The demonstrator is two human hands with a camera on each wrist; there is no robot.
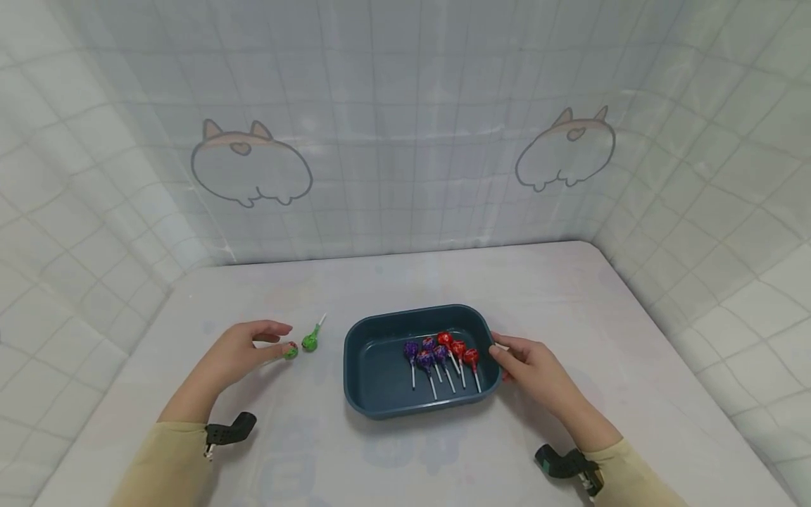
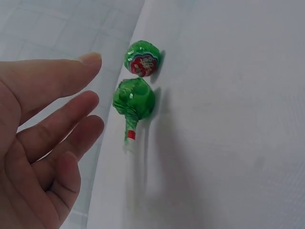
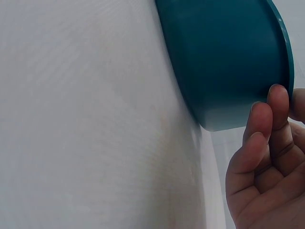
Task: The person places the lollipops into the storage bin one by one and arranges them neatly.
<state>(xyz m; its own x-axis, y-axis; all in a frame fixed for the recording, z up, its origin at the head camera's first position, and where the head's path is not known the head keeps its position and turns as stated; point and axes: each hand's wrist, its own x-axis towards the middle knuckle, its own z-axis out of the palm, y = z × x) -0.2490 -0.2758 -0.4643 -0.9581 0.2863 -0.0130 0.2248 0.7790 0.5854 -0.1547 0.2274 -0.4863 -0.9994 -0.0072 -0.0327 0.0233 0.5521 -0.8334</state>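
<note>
On the left of the table, my left hand (image 1: 237, 353) hovers with thumb and fingers apart, just beside a green-wrapped lollipop (image 1: 291, 351). In the left wrist view that lollipop (image 2: 133, 99) lies with its white stick toward the camera, in front of a second green lollipop (image 2: 142, 58). My right hand (image 1: 537, 367) grips the right end of a dark teal tray (image 1: 376, 370), thumb over the rim and fingers against the outer wall. Inside the tray, toward its right side, lie several purple lollipops (image 1: 424, 360) and three red lollipops (image 1: 471, 356).
A pale cloth covers the table (image 1: 355, 472). White tiled-pattern curtains (image 1: 405, 141) rise behind it and on both sides. Black wrist cameras (image 1: 231, 428) sit on both forearms, over beige sleeves (image 1: 161, 465).
</note>
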